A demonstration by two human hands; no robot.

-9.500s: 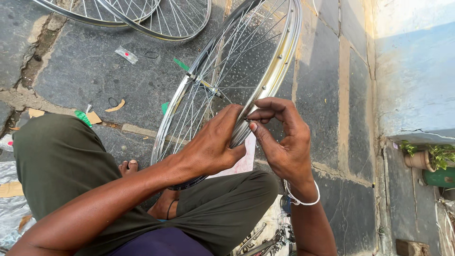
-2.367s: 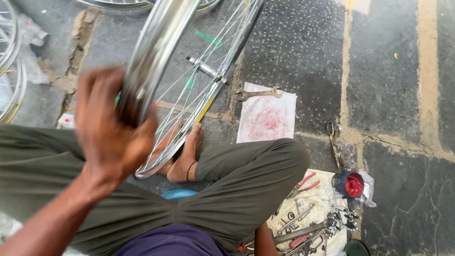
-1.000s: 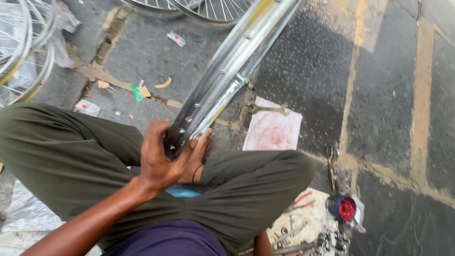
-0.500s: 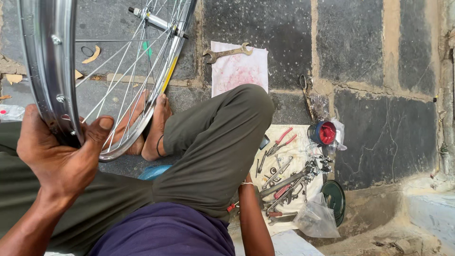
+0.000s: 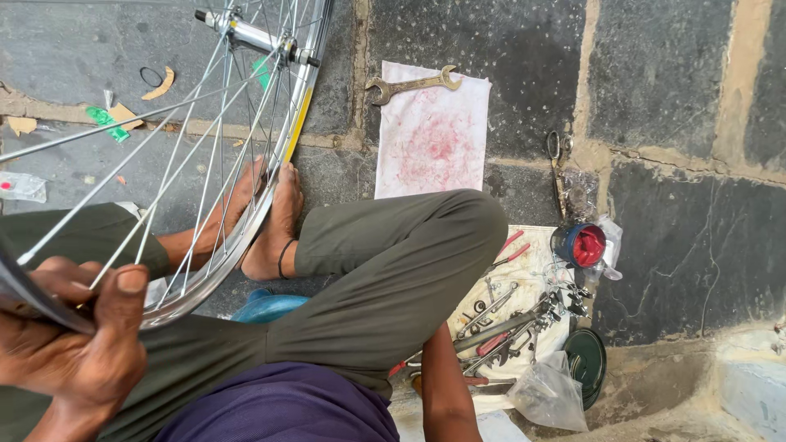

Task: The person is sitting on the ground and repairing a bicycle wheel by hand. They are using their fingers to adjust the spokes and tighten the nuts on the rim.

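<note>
My left hand (image 5: 78, 348) is shut on the rim of a silver bicycle wheel (image 5: 282, 151) at the lower left. The wheel stands tilted over my crossed legs in olive trousers (image 5: 393, 262). Its spokes run up to the hub and axle (image 5: 254, 37) at the top, and its lower edge passes in front of my bare feet (image 5: 274, 221). My right forearm (image 5: 446, 393) reaches down beside my right knee toward a heap of hand tools (image 5: 508, 319). The knee hides the hand itself.
A double-ended spanner (image 5: 413, 83) lies on a pink-stained white sheet (image 5: 434, 139) on the stone paving. Scissors (image 5: 557, 160), a small blue pot with red contents (image 5: 581, 245), a dark round lid (image 5: 585, 356) and a clear plastic bag (image 5: 548, 393) lie at the right. Scraps litter the left.
The view has swung right and down, bringing the tool heap into sight. My left hand slid along the rim toward the lower left, and my right arm reached down beside the knee.
</note>
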